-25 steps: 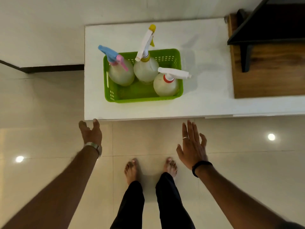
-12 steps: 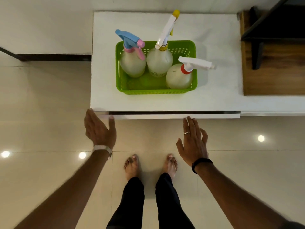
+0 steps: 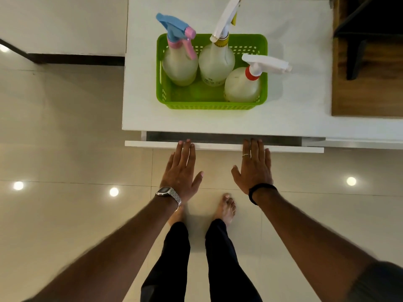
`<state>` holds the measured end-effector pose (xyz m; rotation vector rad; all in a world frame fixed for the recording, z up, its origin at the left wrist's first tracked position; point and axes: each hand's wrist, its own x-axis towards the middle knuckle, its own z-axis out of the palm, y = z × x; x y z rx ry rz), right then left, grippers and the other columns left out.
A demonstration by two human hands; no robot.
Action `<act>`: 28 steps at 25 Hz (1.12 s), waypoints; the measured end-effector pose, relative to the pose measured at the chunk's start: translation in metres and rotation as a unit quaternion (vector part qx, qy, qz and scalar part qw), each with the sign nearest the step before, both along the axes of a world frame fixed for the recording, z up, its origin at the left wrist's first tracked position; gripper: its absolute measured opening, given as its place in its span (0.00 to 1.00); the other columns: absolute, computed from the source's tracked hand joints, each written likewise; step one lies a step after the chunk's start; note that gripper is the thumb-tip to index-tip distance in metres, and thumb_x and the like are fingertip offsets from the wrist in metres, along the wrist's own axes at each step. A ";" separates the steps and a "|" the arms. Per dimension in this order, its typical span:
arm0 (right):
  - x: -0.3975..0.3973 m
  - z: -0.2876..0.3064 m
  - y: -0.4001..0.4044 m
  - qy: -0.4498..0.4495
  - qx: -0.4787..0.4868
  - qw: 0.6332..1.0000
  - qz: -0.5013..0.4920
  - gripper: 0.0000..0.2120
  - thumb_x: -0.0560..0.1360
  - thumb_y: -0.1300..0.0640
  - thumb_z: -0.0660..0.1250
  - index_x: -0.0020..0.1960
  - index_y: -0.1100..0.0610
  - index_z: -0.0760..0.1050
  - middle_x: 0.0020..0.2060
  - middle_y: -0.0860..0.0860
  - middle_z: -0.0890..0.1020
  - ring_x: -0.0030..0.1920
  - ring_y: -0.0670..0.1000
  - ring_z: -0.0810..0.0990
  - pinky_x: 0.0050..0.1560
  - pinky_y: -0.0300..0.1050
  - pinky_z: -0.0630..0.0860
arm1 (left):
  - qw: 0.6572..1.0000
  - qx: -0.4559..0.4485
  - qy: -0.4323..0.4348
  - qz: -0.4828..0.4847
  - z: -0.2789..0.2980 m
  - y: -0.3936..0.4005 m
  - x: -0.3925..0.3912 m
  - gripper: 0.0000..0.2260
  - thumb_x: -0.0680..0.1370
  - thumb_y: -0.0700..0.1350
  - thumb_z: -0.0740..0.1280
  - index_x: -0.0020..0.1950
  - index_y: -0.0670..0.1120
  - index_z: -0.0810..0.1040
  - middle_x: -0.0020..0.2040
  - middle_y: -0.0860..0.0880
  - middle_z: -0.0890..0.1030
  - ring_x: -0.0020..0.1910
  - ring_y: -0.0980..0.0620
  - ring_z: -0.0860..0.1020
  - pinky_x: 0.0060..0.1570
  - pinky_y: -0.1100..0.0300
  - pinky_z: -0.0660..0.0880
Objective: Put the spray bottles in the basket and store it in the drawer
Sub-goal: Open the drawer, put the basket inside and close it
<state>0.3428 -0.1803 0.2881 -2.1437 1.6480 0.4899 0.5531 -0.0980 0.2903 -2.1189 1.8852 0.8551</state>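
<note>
just beyond both flat hands, the basket (image 3: 214,104) tops the cabinet (image 3: 294,118).

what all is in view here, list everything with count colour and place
basket: 1, green, on the white top
spray bottles: 3, translucent, standing in the basket; blue-pink head left, white-yellow head middle, white-red head right
cabinet top: 1, white
drawer: 1, white front, slightly open under the top
wood board: 1, brown, right edge
left hand: open, fingertips at drawer front, watch on wrist
right hand: open, fingertips at drawer front, ring, black band
feet: 2, bare, on tiled floor
</note>
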 end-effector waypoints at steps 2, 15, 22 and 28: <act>-0.005 0.002 0.005 0.004 0.013 1.000 0.010 0.43 0.78 0.44 0.62 0.82 0.60 0.42 0.81 0.61 0.49 0.81 0.60 0.45 0.80 0.61 0.48 | 1.000 0.016 -0.007 0.008 0.004 0.007 -0.006 0.38 0.83 0.60 0.54 0.84 0.42 0.39 0.85 0.43 0.37 0.84 0.42 0.39 0.83 0.46 0.50; -0.028 0.013 0.085 -0.005 0.061 0.998 0.004 0.41 0.81 0.46 0.59 0.82 0.58 0.37 0.82 0.59 0.42 0.81 0.59 0.39 0.80 0.59 0.45 | 0.999 0.031 -0.019 -0.030 0.018 0.068 -0.015 0.37 0.81 0.57 0.58 0.84 0.42 0.49 0.85 0.41 0.50 0.85 0.41 0.48 0.82 0.46 0.52; -0.038 0.018 0.132 -0.018 0.070 0.997 -0.014 0.37 0.82 0.47 0.57 0.82 0.60 0.43 0.82 0.60 0.47 0.81 0.59 0.42 0.80 0.59 0.47 | 0.998 0.055 0.004 -0.044 0.026 0.110 -0.022 0.35 0.81 0.55 0.59 0.84 0.41 0.53 0.84 0.40 0.56 0.84 0.40 0.54 0.81 0.45 0.58; -0.052 0.015 0.169 0.004 0.106 0.994 -0.002 0.43 0.79 0.45 0.62 0.81 0.58 0.39 0.81 0.60 0.44 0.81 0.60 0.41 0.80 0.59 0.48 | 0.997 0.074 0.007 -0.035 0.032 0.147 -0.030 0.36 0.79 0.55 0.65 0.82 0.41 0.60 0.82 0.40 0.63 0.81 0.40 0.62 0.74 0.44 0.70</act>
